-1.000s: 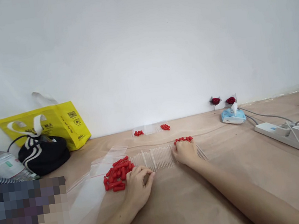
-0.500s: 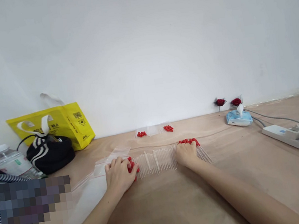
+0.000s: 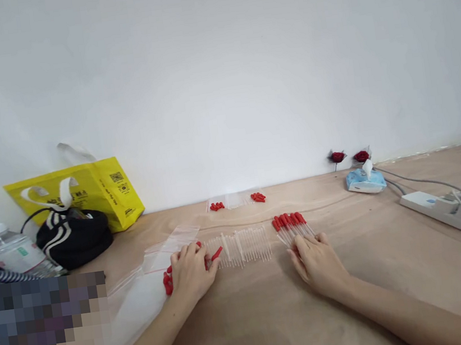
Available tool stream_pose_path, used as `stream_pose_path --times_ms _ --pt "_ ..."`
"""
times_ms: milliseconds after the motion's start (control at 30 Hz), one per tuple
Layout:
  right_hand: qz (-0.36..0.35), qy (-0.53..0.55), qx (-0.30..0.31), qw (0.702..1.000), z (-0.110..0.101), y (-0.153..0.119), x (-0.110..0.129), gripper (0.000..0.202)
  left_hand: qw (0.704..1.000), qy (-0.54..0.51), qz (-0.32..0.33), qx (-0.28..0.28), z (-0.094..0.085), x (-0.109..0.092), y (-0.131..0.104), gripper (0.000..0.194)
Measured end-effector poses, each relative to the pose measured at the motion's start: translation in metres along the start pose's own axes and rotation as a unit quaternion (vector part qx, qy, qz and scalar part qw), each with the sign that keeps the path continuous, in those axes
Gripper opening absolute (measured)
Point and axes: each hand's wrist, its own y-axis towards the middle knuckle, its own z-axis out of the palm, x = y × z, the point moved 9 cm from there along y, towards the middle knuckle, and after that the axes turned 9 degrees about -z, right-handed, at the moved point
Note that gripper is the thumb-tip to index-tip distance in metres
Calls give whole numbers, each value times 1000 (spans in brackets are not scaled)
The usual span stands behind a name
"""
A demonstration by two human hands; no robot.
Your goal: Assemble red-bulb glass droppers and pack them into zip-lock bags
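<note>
My left hand (image 3: 193,272) is closed near the left end of a row of clear thin tubes (image 3: 244,247), with a red rubber bulb (image 3: 217,253) at its thumb and fingertips. More loose red bulbs (image 3: 168,281) lie beside and partly under that hand. To the right, several droppers (image 3: 290,220), clear tubes with red bulbs on their far ends, lie side by side. Over their near ends my right hand (image 3: 319,262) is bent, its fingers on the tubes. The exact grip under those fingers is hidden.
Clear plastic bags (image 3: 141,303) lie at the left. Against the wall, another clear bag (image 3: 236,199) carries two small groups of red bulbs. A yellow bag (image 3: 121,195), black pouch (image 3: 75,238) and bottle (image 3: 18,254) stand left. Tissues (image 3: 365,181) and a power strip (image 3: 435,210) are right.
My right hand has moved from the red bulb ends toward the near ends of the droppers, uncovering the bulbs. My left hand shifted slightly, and a red bulb now sticks out at its thumb.
</note>
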Motion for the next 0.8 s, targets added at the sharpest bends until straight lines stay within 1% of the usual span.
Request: stream_pose_path --times_ms 133,233,300,400,433,500,567,600,667,733,800 --pt "-26 27 -3 999 4 3 8 24 1000 -6 8 -5 1 -2 -1 16" --pt "-39 50 -1 998 6 2 13 25 999 -23 22 -11 1 -7 1 21" --pt "-39 63 5 997 8 1 14 25 999 -39 36 -4 4 -11 3 24" --pt "-34 88 16 995 10 0 14 25 997 -66 37 18 9 -10 8 19" --pt "-32 99 17 994 10 0 13 25 996 -76 33 17 9 -10 8 18" --pt "-35 133 13 990 10 0 14 23 993 -111 38 -3 2 -13 5 15" --pt "-46 179 -1 983 8 1 16 21 982 -170 74 -26 -8 -25 -5 13" --pt "-54 202 -8 978 6 1 18 22 973 -206 101 -26 -11 -34 -12 11" --pt "-69 237 -18 969 2 1 23 24 951 -277 139 1 -12 -51 -28 9" --pt "-79 258 -16 963 0 1 28 23 934 -323 148 42 -6 -64 -39 9" --pt "-84 268 -9 960 -2 1 32 22 925 -343 146 70 0 -71 -45 13"
